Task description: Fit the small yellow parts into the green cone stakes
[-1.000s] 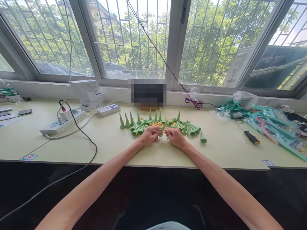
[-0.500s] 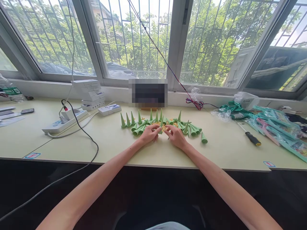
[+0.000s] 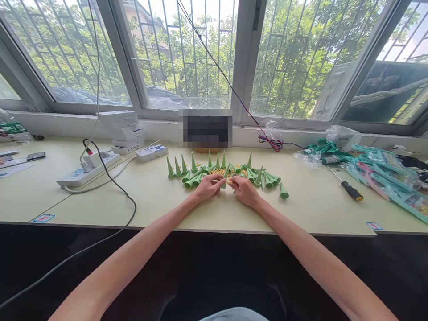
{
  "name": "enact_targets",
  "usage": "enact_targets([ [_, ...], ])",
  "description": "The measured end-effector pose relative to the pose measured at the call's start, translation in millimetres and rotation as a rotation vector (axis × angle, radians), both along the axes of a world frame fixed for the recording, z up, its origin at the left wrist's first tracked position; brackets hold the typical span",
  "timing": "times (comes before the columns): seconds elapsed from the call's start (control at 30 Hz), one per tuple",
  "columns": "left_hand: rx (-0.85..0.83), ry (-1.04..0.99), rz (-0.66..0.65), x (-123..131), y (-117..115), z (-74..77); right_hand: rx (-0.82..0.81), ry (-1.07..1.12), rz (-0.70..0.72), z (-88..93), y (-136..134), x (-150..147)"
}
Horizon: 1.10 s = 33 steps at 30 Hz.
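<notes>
My left hand is closed round a green cone, which stands point up between thumb and fingers. Close beside it on the right, my right hand has its fingertips pinched together at the cone's side. Whatever they hold is too small to make out, though a bit of yellow shows there. Behind both hands lie small yellow pieces in a loose heap. Around the heap are many more green cones, some lying in a pile, others upright in a row. One tilted cone sits apart at the right.
On the left are a power strip, a black cable hanging over the table edge, and stacked white boxes. A screwdriver and teal plastic-wrapped items lie right. A blurred dark object stands at the back.
My right fingers have drawn closer together and nearer the cone in my left hand. The held cone leans slightly more to the right. The view has shifted a little.
</notes>
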State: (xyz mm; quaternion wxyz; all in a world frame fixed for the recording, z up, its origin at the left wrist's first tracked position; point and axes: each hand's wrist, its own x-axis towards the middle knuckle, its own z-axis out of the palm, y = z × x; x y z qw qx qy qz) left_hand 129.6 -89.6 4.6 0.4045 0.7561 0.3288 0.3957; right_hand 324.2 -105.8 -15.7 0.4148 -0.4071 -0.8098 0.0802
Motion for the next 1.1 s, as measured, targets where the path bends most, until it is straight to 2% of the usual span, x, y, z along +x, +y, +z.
enact_targets([
  [0.43,-0.080,-0.034,0.015,1.6,3.1,-3.4,-0.057,-0.039,0.007,6.8,-6.4,-1.7],
  [0.7,-0.069,-0.015,0.034,1.3,3.4,-4.1,-0.089,-0.047,-0.001,3.4,-2.9,-0.5],
  [0.87,-0.050,-0.020,0.009,1.5,1.0,1.0,-0.071,0.003,0.001,3.9,-2.5,-2.4],
  [1.1,-0.087,-0.055,0.054,-0.5,3.9,0.1,-0.039,0.103,-0.025,5.7,-3.8,-4.0],
])
